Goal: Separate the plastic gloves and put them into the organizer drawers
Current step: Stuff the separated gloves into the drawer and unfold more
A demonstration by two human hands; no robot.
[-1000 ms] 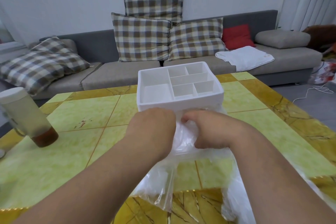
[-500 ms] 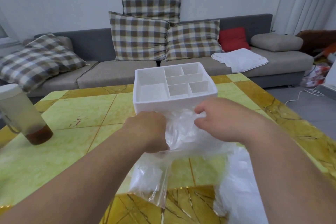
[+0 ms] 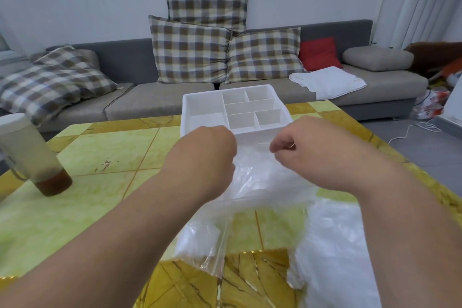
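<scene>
A white organizer [image 3: 207, 107] with several compartments stands at the far side of the table; all its compartments look bare. Just in front of it both my hands hold a thin clear plastic glove [image 3: 257, 172] stretched between them. My left hand [image 3: 210, 150] grips its left edge with curled fingers. My right hand [image 3: 300, 150] pinches its right edge between thumb and fingers. Below them a clear bag with more gloves [image 3: 200, 245] lies on the table, and another heap of plastic gloves [image 3: 332, 245] lies at the lower right.
The table [image 3: 100, 157] has green and yellow marbled tiles. A frosted jar with brown liquid [image 3: 32, 155] stands at its left edge. Behind the table is a grey sofa [image 3: 150, 97] with checked cushions and a white towel [image 3: 327, 82].
My hands have moved apart, spreading the glove wider between them. The right hand has risen a little towards the organizer's front edge.
</scene>
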